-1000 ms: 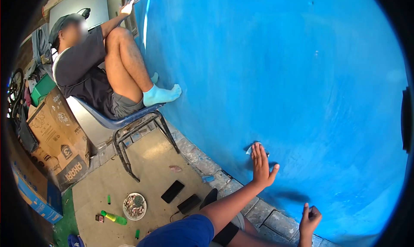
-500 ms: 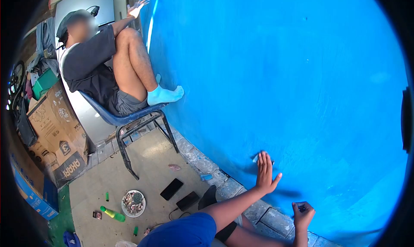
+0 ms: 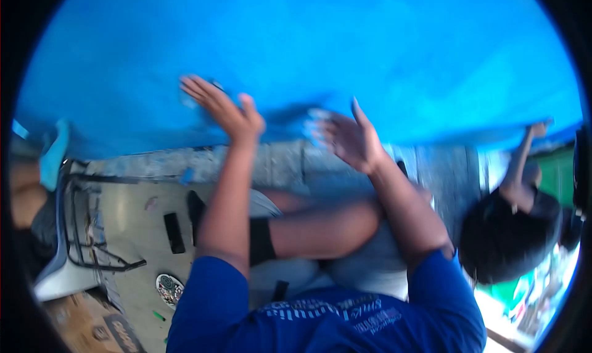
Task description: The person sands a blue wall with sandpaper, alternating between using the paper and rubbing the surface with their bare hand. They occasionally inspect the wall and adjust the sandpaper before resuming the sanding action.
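Observation:
A blue painted wall [image 3: 382, 38] fills the upper part of the view. Against it lies my left hand [image 3: 225, 109], fingers stretched out and thumb raised apart. A small pale piece [image 3: 188, 101] shows beneath its fingertips, mostly covered by them. To the right, my right hand [image 3: 351, 140] is held up close to the wall's lower part, palm showing and fingers spread. Its fingertips are smeared by motion and look whitish-blue. Nothing shows in that palm.
A dark phone [image 3: 174, 233] and a plate [image 3: 159, 285] of butts lie on the floor at left. A metal-legged chair [image 3: 58, 257] holds a person in a light blue sock [image 3: 55, 155]. Another person [image 3: 512, 236] in black reaches to the wall at right. A cardboard box [image 3: 83, 325] stands lower left.
The view has swung to the right, bringing the second person into sight. My right hand has opened from a curled fist and lifted. My left hand stays flat at the wall.

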Demonstrator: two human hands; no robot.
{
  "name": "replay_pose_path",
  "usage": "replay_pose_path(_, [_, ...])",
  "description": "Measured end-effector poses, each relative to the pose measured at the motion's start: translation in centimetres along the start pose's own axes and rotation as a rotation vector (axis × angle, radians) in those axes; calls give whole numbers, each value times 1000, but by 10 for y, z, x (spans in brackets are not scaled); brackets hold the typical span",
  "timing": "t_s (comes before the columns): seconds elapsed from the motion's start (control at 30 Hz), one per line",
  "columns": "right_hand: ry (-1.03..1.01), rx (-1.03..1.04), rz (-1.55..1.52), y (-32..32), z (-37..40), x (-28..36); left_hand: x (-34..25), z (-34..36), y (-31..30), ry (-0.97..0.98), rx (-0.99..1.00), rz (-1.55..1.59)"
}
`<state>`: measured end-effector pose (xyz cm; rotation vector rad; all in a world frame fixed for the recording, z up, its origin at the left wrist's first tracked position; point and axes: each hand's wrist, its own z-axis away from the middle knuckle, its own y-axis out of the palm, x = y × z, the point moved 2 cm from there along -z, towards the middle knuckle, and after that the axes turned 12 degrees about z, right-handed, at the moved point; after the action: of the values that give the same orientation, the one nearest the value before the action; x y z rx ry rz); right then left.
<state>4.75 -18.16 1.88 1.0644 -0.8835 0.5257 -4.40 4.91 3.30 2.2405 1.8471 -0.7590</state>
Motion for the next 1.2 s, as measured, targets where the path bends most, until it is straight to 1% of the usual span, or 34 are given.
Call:
replay_pose_path(0.07, [-29, 69, -154, -4, -2, -4, 10, -11, -13, 172, 133, -61])
replay_pose_path(0.1, [-20, 40, -172, -5, 2, -2, 20, 3, -4, 155, 160, -44])
replay_pose_path(0.17, [-53, 25, -102, -2, 2, 6, 41, 33, 3, 97, 47, -100])
replay_pose_path(0.2, [-57, 36, -97, -1, 0, 10, 46, 38, 7, 104, 38, -106])
replay_pose_path(0.27, [-34, -55, 22, 1, 3, 12, 45, 43, 10, 110, 16, -111])
replay_pose_path(0.33, [-32, -61, 24, 6, 5, 12, 22, 13, 8, 154, 3, -81])
replay_pose_path(0.4, [-37, -36, -21, 12, 11, 13, -2, -18, 2, 285, 160, -98])
replay_pose_path(0.43, [-33, -42, -34, 12, 12, 13, 1, -14, 4, 282, 174, -96])
replay_pose_path(0.5, [-24, 18, 0, 12, 14, 13, 10, -2, 8, 237, 168, -99])
replay_pose_path(0.53, [-23, 23, 3, 9, 14, 12, 21, 19, 11, 237, 164, -103])
replay_pose_path(0.57, [-16, 38, 104, 4, 13, 10, 40, 49, 18, 209, 177, -144])
replay_pose_path(0.6, [-11, 52, 200, 3, 13, 11, 41, 55, 19, 182, 194, -185])
replay_pose_path(0.63, [-16, 59, 197, 2, 13, 12, 45, 57, 20, 188, 195, -190])
replay_pose_path(0.7, [41, 67, 1163, -3, 16, 11, 42, 63, 24, 161, 172, -161])
replay_pose_path(0.73, [44, 62, 1152, -13, 15, 2, 31, 49, 25, 162, 184, -159])
replay_pose_path(0.8, [114, 52, 1724, -38, 11, -27, -2, 9, 21, 215, 124, -98])
replay_pose_path(0.83, [203, 124, 1727, -41, 12, -30, -5, 5, 22, 207, 124, -99])
replay_pose_path(0.87, [208, 135, 1733, -42, 11, -29, -7, 2, 21, 229, 158, -95])
replay_pose_path(0.9, [294, 181, 1638, -43, 10, -27, -7, 0, 20, 252, 188, -94])
replay_pose_path(0.93, [377, 223, 1542, -41, 9, -26, 8, 17, 21, 245, 178, -103])
replay_pose_path(1.0, [388, 211, 1547, -37, 3, -23, 49, 68, 31, 291, 249, -273])
replay_pose_path(1.1, [422, 184, 1567, -32, -6, -23, 54, 79, 33, 266, 238, -307])
replay_pose_path(1.13, [448, 179, 1590, -33, -7, -25, 42, 64, 34, 263, 237, -307])
replay_pose_path(1.17, [455, 181, 1582, -35, -7, -27, 17, 32, 32, 275, 190, -209])
replay_pose_path(1.2, [418, 179, 1553, -37, -8, -29, -1, 9, 26, 283, 154, -109])
